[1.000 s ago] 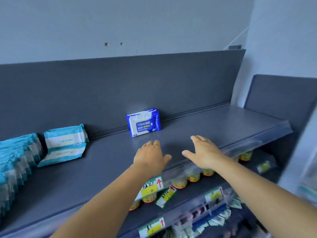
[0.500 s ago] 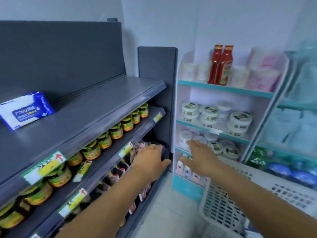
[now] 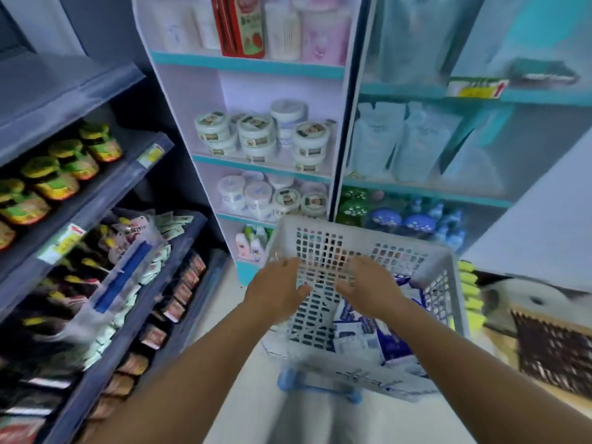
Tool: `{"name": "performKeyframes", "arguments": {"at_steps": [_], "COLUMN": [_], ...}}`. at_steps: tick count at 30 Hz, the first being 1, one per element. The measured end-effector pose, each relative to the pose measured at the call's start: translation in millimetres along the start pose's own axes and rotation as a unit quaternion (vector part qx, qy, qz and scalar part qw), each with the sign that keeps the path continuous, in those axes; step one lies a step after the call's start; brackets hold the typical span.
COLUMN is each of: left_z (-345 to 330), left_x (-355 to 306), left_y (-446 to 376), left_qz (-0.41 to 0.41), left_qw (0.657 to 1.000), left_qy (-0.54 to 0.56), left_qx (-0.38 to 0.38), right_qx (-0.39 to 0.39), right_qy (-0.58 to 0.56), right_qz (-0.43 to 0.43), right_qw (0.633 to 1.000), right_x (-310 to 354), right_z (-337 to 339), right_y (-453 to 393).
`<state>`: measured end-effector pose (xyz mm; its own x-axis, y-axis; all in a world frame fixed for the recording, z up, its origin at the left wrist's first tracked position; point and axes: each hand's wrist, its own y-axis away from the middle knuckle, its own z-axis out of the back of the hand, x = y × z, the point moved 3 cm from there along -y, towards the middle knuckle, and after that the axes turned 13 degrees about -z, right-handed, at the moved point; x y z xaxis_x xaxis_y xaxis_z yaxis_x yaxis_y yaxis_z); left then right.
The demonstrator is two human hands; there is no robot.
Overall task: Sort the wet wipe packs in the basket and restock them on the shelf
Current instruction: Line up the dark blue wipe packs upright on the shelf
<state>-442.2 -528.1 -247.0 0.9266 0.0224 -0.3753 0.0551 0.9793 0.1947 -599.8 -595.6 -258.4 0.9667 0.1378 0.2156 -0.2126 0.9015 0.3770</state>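
Both hands, left hand (image 3: 278, 291) and right hand (image 3: 368, 291), hover apart, fingers spread and empty, above the basket (image 3: 339, 230) where wet wipe packs (image 3: 362, 331) lie jumbled; a blind, hurried grab risks mixing types or dropping one.

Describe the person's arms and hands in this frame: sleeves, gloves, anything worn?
Both forearms are bare as far as the frame shows; no sleeve edge is in view. The left hand and right hand are bare too: no gloves, watch, rings or wristbands visible. Motion blur hides finer detail.
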Motion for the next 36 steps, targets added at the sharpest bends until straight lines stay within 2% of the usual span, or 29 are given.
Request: {"name": "performKeyframes", "arguments": {"at_steps": [9, 15, 20, 24, 31, 36], "left_z": [-98, -158, -209, -248, -298, -327], "left_x": [-42, -56, -64, -68, -75, -70], "left_y": [-79, -131, -176, -207, -268, -294], "left_qz": [-0.016, -0.065, -0.12, -0.16, -0.212, -0.174], "left_qw": [0.993, 0.977, 0.963, 0.955, 0.956, 0.953], "left_qy": [0.023, 0.065, 0.054, 0.038, 0.031, 0.067], "left_qx": [0.117, 0.192, 0.237, 0.247, 0.201, 0.241], "right_qx": [0.077, 0.109, 0.117, 0.115, 0.076, 0.107], "right_qy": [-0.039, -0.021, 0.035, 0.081, 0.186, 0.174], "right_qz": [-0.107, -0.166, -0.167, -0.166, -0.146, -0.145], "right_qw": [0.99, 0.98, 0.978, 0.976, 0.969, 0.968], "right_x": [-124, -170, -196, -209, -221, -225], "right_z": [-41, -81, -113, -136, -167, -179], "right_y": [-47, -75, -100, -123, -152, -162]}}
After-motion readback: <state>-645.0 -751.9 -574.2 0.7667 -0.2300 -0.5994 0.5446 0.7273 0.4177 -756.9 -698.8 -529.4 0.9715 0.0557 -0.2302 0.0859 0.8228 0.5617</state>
